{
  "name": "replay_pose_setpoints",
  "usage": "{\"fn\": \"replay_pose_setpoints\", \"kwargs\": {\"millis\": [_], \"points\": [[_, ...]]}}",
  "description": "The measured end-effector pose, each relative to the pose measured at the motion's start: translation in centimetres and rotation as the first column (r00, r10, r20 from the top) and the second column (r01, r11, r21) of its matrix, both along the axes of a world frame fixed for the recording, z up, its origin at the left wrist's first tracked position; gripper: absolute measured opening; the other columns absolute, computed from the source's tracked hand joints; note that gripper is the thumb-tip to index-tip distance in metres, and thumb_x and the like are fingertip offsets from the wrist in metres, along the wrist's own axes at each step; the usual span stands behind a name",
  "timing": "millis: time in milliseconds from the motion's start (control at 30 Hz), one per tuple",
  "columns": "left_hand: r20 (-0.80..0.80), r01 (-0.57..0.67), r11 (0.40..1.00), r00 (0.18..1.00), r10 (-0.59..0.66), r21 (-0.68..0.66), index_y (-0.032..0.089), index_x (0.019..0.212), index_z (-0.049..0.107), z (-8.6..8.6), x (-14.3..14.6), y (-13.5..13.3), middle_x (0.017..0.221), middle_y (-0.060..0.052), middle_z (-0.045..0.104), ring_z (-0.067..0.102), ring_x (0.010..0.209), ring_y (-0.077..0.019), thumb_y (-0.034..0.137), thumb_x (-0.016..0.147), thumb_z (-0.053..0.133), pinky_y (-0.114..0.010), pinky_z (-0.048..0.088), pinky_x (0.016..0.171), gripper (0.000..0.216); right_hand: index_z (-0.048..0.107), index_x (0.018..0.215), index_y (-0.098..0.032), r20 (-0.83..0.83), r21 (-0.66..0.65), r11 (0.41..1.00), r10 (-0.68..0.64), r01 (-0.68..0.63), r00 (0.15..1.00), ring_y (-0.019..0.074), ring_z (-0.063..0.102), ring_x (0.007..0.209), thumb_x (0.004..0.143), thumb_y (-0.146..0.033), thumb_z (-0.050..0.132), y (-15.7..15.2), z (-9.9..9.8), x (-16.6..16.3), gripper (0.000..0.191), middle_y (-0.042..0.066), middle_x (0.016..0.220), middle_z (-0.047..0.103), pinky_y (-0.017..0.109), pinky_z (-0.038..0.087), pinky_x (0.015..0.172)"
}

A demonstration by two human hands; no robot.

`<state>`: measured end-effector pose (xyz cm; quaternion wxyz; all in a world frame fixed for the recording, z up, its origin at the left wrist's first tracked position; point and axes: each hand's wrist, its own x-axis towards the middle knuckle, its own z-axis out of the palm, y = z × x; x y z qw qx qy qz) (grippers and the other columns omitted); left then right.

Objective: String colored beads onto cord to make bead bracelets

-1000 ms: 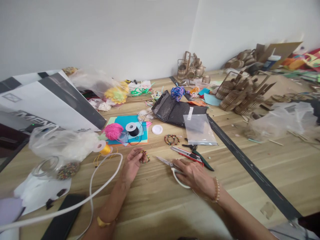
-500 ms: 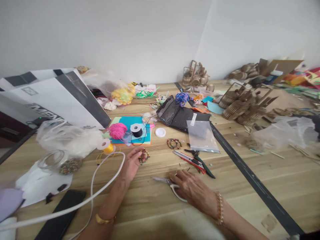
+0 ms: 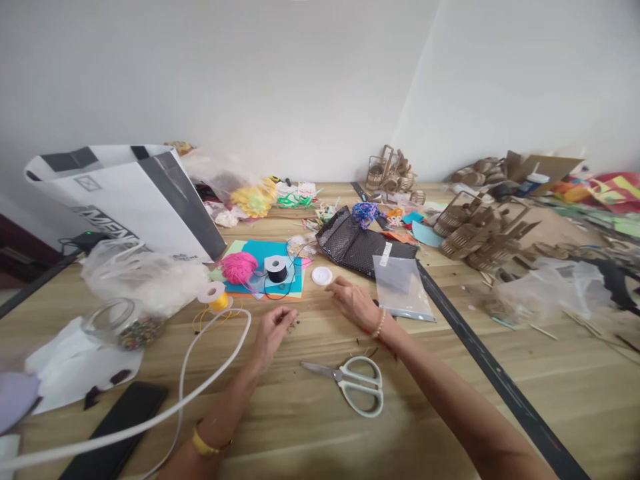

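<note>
My left hand is closed in a pinch over the table, left of centre. A few dark beads of a beaded bracelet show below its fingertips; the fingers hide the rest. My right hand is stretched out palm down, just right of a round white lid, its fingers loosely bent and apart, with no held thing visible. It covers the spot of a second beaded bracelet, which is hidden. Scissors with pale handles lie on the table below both hands, blades pointing left.
A spool of black cord and pink yarn sit on coloured paper. A glass jar of beads lies at left near a white cable and a phone. A clear plastic bag lies at right.
My right hand has left the scissors and moved up and left, over the second bracelet. The scissors now lie free. My left hand has turned, so less of its bracelet shows.
</note>
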<state>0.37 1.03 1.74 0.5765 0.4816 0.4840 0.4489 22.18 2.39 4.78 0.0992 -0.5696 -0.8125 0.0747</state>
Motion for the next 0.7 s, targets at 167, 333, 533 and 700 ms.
{"fn": "replay_pose_setpoints", "kwargs": {"millis": [167, 333, 533, 700], "points": [[0.065, -0.033, 0.999, 0.997, 0.033, -0.005, 0.014, 0.075, 0.066, 0.3, 0.3, 0.2, 0.043, 0.007, 0.049, 0.037, 0.036, -0.0051, 0.032, 0.065, 0.074, -0.017, 0.024, 0.036, 0.022, 0.049, 0.125, -0.017, -0.021, -0.054, 0.988, -0.147, 0.146, 0.989, 0.0218, 0.062, 0.092, 0.091, -0.024, 0.043, 2.5, -1.3, -1.3, 0.035, 0.010, 0.101, 0.066, 0.028, 0.040, 0.076], [0.387, -0.015, 0.981, 0.918, 0.091, -0.194, 0.012, 0.076, 0.064, 0.8, 0.3, 0.9, 0.055, 0.004, 0.054, 0.051, 0.049, -0.0065, 0.026, 0.062, 0.077, -0.017, 0.038, 0.047, 0.024, 0.063, 0.107, -0.016, -0.155, -0.145, 0.981, -0.149, 0.127, 0.977, 0.0222, 0.062, 0.090, 0.088, -0.025, 0.048, 3.3, -2.9, -1.8, 0.025, 0.012, 0.100, 0.067, 0.029, 0.041, 0.077], [0.343, -0.016, 0.980, 0.935, 0.084, -0.196, 0.011, 0.080, 0.068, 0.6, 1.0, 2.9, 0.066, -0.001, 0.063, 0.056, 0.058, -0.0092, 0.022, 0.058, 0.075, -0.020, 0.042, 0.054, 0.025, 0.066, 0.095, -0.016, -0.350, -0.123, 0.983, -0.169, 0.134, 0.921, 0.0183, 0.061, 0.084, 0.086, -0.023, 0.050, 3.8, -4.1, -1.7, 0.020, 0.009, 0.095, 0.068, 0.025, 0.042, 0.073], [-0.167, 0.043, 0.999, 0.985, -0.048, -0.032, 0.012, 0.080, 0.067, -0.3, 2.6, 5.4, 0.070, -0.001, 0.062, 0.049, 0.048, -0.0061, 0.041, 0.069, 0.062, -0.019, 0.034, 0.044, 0.031, 0.065, 0.084, -0.014, -0.541, -0.128, 0.988, -0.145, 0.089, 0.828, 0.0135, 0.056, 0.066, 0.085, -0.024, 0.046, 4.3, -5.1, -1.4, 0.022, 0.003, 0.073, 0.065, 0.022, 0.040, 0.060]]}}
